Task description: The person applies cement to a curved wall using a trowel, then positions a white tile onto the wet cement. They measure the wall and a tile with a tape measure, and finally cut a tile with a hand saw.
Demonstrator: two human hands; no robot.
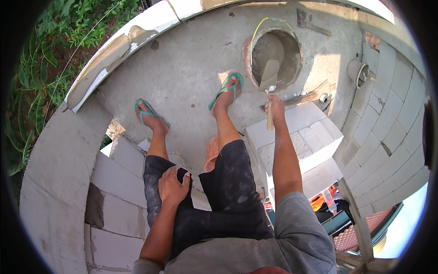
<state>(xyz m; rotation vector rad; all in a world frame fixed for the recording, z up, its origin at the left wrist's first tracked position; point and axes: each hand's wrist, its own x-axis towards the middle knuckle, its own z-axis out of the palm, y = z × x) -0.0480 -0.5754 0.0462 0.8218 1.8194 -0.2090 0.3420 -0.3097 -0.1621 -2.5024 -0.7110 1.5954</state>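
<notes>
My right hand [276, 108] is closed around the wooden handle of a trowel [270, 73]. The trowel's mortar-smeared blade reaches over the near rim of a round bucket [249, 61] with a yellow-green handle. Inside the bucket is wet grey mortar [269, 46], and the blade lies against it or just above it; I cannot tell which. My left hand [173, 187] rests on the thigh of my dark shorts, with its thumb apart from the fingers and nothing in it.
White blocks [296, 118] are stacked beside my right arm, near a brush-like bundle [296, 99]. A hammer-like tool [314, 25] lies beyond the bucket. Wet mortar [114, 50] tops the curved low wall. An orange container [211, 153] stands between my legs; a small pail [358, 74] sits right.
</notes>
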